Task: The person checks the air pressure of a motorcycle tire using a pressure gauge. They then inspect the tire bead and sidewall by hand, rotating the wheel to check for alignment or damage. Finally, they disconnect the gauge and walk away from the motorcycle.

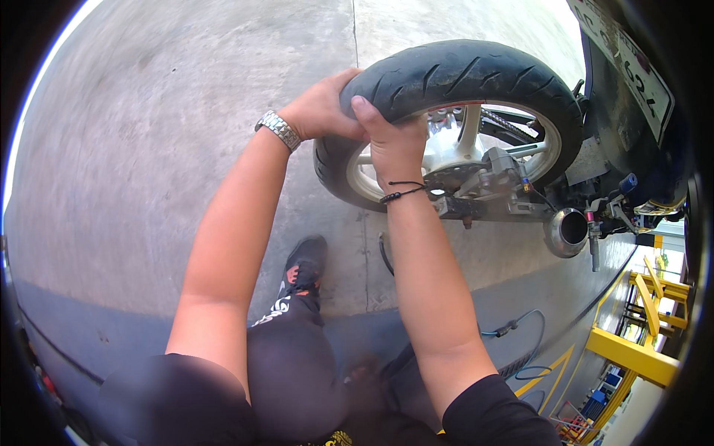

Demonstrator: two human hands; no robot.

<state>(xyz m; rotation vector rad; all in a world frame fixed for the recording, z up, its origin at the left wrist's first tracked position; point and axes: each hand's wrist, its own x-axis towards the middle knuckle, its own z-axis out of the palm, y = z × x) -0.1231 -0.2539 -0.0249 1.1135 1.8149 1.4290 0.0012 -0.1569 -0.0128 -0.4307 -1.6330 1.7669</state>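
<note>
A motorcycle's rear tyre (454, 70), black with slanted tread grooves, fills the upper middle on a pale spoked wheel rim (550, 160). My left hand (325, 108) is closed on the tyre's left side, a metal watch (279, 131) on that wrist. Beside it my right hand (396, 145) grips the same stretch of tyre, thumb over the tread; its other fingers are partly hidden on the inner side. A dark cord bracelet (402, 192) circles my right wrist. The brake caliper (500, 169) and the chain (513, 125) show at the wheel's middle.
A round exhaust end (567, 232) juts out below the wheel. The licence plate (632, 63) hangs at upper right. Yellow metal framework (632, 355) stands at lower right, and a blue-grey hose (539, 338) lies on the floor. My shoe (305, 264) rests on the concrete (186, 97).
</note>
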